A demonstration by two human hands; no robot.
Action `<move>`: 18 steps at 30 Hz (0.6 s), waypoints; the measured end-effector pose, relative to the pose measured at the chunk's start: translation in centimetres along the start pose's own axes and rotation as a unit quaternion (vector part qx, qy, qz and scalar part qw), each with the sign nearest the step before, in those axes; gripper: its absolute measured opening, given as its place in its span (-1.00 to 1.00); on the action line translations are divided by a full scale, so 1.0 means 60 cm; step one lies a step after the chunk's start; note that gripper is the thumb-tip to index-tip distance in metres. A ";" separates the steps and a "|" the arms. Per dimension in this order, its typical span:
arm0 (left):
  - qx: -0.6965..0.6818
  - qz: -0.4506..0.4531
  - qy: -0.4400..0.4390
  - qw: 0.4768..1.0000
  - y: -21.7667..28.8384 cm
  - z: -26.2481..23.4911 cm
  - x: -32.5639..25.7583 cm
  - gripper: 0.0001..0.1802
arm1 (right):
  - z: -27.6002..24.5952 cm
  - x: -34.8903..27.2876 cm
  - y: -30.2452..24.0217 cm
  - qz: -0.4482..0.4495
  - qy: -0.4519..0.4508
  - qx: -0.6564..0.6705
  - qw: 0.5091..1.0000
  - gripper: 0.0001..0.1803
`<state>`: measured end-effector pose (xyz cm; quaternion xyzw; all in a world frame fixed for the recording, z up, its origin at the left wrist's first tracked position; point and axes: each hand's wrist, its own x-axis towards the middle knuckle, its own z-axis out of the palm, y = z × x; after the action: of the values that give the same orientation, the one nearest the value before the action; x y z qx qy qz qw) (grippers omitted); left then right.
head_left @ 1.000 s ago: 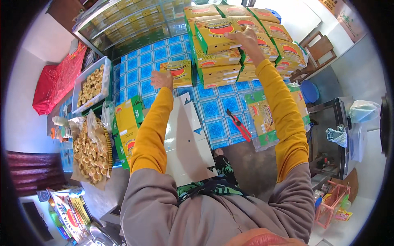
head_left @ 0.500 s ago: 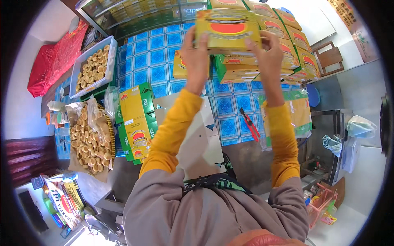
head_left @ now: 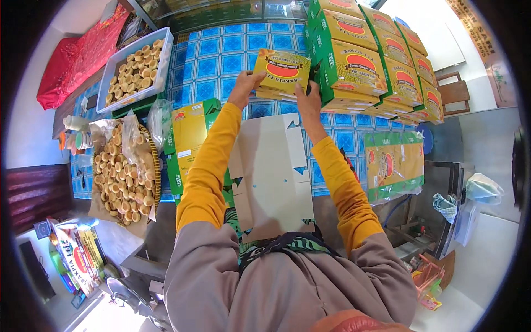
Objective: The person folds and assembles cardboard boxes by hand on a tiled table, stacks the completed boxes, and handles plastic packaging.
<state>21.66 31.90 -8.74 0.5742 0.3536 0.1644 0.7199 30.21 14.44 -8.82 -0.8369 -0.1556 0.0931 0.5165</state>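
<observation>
My left hand (head_left: 244, 90) grips the left edge of a yellow carton (head_left: 283, 71) with a red oval on it. My right hand (head_left: 311, 103) has its fingers at the carton's lower right corner. Yellow edges of more packaging show just under the carton. Right beside it stands a stack of yellow and green cartons (head_left: 354, 69), several high. Between my forearms lies an unfolded grey-white carton blank (head_left: 275, 171), its plain inside facing up.
Flattened yellow and green cartons (head_left: 191, 133) lie left of the blank; a plastic-wrapped bundle of them (head_left: 394, 166) is at the right. Small round pastries fill a woven tray (head_left: 157, 182) and a white plastic crate (head_left: 161, 72). A red-handled cutter (head_left: 352, 163) is partly behind my right forearm.
The carton I held up at the stack now rests on it, out of my hands. Both hands have moved left and down to another carton on the table. The view has shifted.
</observation>
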 end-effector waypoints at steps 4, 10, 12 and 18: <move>-0.016 -0.080 -0.045 0.996 0.011 0.009 -0.007 -0.28 | 0.009 0.025 0.033 0.170 -0.008 0.104 0.980 -0.28; -0.051 -0.083 -0.052 0.994 0.044 -0.003 -0.068 -0.34 | -0.017 0.015 -0.008 0.133 -0.136 0.137 0.972 -0.20; -0.071 -0.105 -0.036 0.991 0.046 -0.018 -0.077 -0.33 | -0.023 0.002 -0.032 0.170 -0.156 0.164 0.959 -0.21; -0.079 -0.007 0.010 0.997 0.040 -0.034 -0.138 -0.31 | -0.037 -0.006 -0.052 0.192 -0.230 0.256 0.919 -0.33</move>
<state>14.91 28.73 -4.01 0.5111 0.3506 0.1921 0.7609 30.07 13.78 -5.08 -0.6453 -0.0771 0.4176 0.6350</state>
